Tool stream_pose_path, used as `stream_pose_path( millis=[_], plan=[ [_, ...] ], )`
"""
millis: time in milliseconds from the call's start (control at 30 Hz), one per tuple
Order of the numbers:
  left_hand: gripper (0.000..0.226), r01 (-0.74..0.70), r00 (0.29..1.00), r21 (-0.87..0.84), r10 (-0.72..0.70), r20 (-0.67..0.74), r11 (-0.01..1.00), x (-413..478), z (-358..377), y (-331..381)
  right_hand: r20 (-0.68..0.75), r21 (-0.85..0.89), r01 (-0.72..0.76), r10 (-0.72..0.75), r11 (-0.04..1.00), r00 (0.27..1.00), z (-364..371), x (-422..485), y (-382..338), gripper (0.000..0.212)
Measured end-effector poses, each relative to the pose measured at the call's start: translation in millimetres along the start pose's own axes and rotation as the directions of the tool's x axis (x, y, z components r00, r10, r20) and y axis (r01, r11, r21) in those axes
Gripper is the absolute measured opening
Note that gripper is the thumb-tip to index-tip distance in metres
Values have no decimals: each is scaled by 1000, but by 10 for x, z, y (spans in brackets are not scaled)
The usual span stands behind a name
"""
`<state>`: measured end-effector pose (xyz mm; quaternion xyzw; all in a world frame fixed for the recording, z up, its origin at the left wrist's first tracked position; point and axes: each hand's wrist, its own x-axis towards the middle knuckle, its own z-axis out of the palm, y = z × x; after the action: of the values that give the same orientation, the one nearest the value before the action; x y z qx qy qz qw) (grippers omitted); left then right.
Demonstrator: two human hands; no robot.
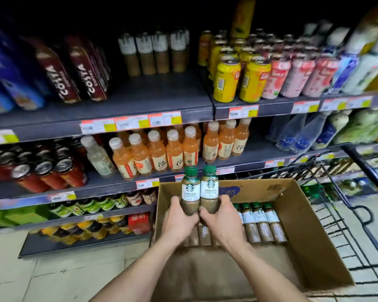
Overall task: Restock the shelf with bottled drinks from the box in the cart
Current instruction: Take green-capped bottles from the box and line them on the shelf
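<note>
Nearest the camera, both forearms reach forward over the cardboard box (310, 247), which sits in the wire cart (358, 225); the near part of the box floor is bare, and more latte bottles (260, 221) lie packed against its far wall. The left hand (180, 221) has its grip clamped on the left bottle (190, 188) and the right hand (222, 222) has its grip clamped on the right bottle (209, 188), each round the lower body, the two bottles upright, touching side by side, and raised above the box's far left corner. The step in hand looks like carrying this pair up to the shelf; it would go best with the bottles kept upright and pressed together, lifted clear of the box's far rim before moving forward. Beyond, the orange juice bottles (157, 149) crowd the middle shelf right to its front edge, so there is little room there. The upper shelf (162, 94) has a wide bare stretch from its front edge back to a row of matching coffee bottles (153, 55), with the dark cartons (83, 70) at its left and yellow cans (227, 81) at its right, and that gap looks the likely place.
</note>
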<state>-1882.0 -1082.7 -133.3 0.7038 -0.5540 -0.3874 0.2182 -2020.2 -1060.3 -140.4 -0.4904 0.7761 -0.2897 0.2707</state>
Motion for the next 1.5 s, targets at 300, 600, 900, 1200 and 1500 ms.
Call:
stream_pose_path(
  millis=[300, 600, 900, 1200, 1500],
  plan=[
    [55, -352, 927, -13, 346, -146, 936, 11, -1247, 257, -137, 75, 205, -194, 976, 971, -102, -137, -1220, 48],
    [55, -423, 854, 43, 414, -316, 905, 378, -1944, 655, -194, 41, 330, -317, 943, 928, -229, 206, -2107, 46],
    [59, -492, 750, 106, 483, -453, 864, 1012, -2366, 1297, -239, 44, 427, -405, 903, 882, -552, 1088, -2697, 56],
    [48, -373, 801, 121, 385, -459, 920, 1692, -2430, 1376, -195, -37, 350, -350, 936, 916, -501, 2172, -2802, 54],
    [54, -428, 777, 159, 452, -438, 890, 1913, -2285, 1253, -131, -79, 293, -301, 953, 944, -320, 2828, -2788, 58]
  ],
)
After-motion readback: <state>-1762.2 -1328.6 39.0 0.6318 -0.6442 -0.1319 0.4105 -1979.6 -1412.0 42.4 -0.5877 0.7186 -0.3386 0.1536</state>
